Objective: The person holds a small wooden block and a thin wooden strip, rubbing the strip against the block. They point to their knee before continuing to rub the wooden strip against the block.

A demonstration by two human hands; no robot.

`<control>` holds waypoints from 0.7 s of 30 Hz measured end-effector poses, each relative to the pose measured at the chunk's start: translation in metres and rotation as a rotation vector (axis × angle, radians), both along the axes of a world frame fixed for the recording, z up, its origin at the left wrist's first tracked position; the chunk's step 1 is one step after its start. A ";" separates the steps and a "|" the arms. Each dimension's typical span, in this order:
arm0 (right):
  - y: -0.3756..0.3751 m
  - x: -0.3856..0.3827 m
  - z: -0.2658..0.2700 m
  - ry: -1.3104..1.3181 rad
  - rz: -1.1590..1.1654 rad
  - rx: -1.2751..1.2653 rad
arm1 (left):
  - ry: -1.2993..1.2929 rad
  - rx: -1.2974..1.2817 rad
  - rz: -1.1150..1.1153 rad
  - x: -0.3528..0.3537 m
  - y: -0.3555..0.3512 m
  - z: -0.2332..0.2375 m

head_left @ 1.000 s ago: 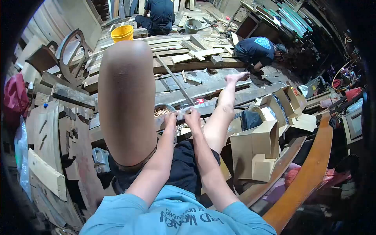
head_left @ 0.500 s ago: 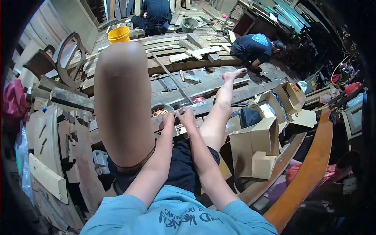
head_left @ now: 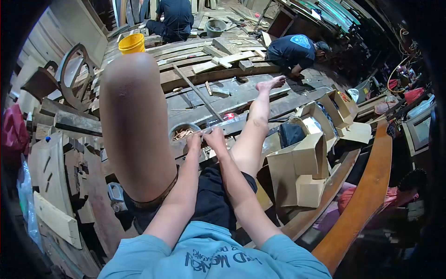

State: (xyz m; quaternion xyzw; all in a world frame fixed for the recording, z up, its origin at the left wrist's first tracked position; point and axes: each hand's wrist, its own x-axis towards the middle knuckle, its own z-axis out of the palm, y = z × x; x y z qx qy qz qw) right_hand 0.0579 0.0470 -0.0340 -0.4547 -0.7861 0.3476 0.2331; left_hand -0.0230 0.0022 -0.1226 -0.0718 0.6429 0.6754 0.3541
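Observation:
Close together between my raised knee and my outstretched leg are my left hand [head_left: 194, 141] and my right hand [head_left: 215, 138]. The fingers of both are curled and nearly meet. Whatever small thing they pinch is too small and too hidden to make out. Just beyond my left hand stands a round metal bowl [head_left: 191, 125] holding several small brownish wooden pieces [head_left: 181, 134]. A red-labelled container [head_left: 229, 116] sits past my right hand, near a long narrow wooden strip [head_left: 199, 94] that lies slanted across the boards.
Opened cardboard boxes [head_left: 297, 162] and a curved orange-brown board [head_left: 360, 204] lie at my right. Planks and a round-framed wooden piece [head_left: 74, 76] fill the left. Farther off are a yellow bucket [head_left: 132, 43], a grey bucket [head_left: 215, 29] and two people in dark shirts, bent low.
The camera view has shifted slightly, so the surroundings sit a little farther left and higher. My hands stay together in front of me with fingers curled.

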 end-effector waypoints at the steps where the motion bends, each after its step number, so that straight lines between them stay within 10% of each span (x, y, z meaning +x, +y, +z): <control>1: -0.002 0.000 0.004 -0.007 0.002 -0.067 | -0.017 0.001 0.001 0.001 0.000 0.003; 21: -0.001 -0.003 -0.008 -0.070 -0.076 0.084 | 0.039 -0.011 -0.024 0.000 0.002 -0.009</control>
